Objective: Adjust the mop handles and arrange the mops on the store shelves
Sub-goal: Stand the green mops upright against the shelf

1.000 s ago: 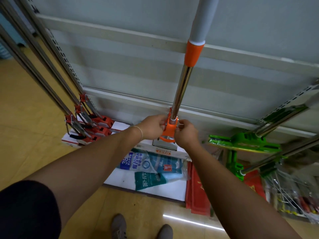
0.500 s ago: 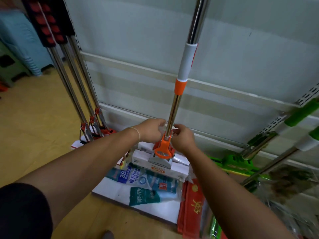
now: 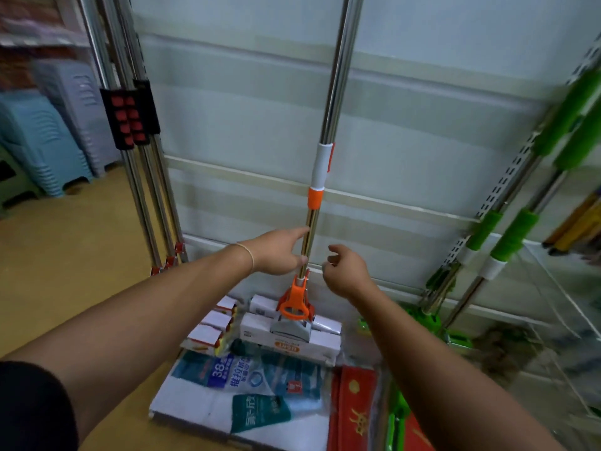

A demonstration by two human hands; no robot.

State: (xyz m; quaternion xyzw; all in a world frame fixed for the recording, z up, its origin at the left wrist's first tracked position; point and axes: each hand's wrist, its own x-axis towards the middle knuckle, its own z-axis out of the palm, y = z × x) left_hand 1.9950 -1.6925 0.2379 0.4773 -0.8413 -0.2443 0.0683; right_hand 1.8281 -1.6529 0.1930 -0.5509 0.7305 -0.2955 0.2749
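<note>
A mop with a steel handle [image 3: 328, 118] stands upright against the shelf's back panel. It has a white sleeve and an orange collar [image 3: 316, 197], and an orange lever [image 3: 294, 299] at its base. Its head [image 3: 292, 336], wrapped in white packaging, sits on the bottom shelf. My left hand [image 3: 279, 252] rests against the left side of the handle just above the lever, with a fingertip and the thumb touching the steel. My right hand [image 3: 341, 271] hangs just right of the handle with loosely curled fingers, holding nothing.
Three steel mops with red and black grips [image 3: 130, 122] lean at the left. Green-handled mops [image 3: 507, 236] lean at the right by a slotted upright. Packaged cloths [image 3: 247, 382] and red packets [image 3: 354, 415] lie on the bottom shelf. Stacked plastic stools [image 3: 42, 138] stand far left.
Both hands have left the orange lever. My left hand has moved up onto the steel handle and my right hand has drawn away to the right. My view has tilted up.
</note>
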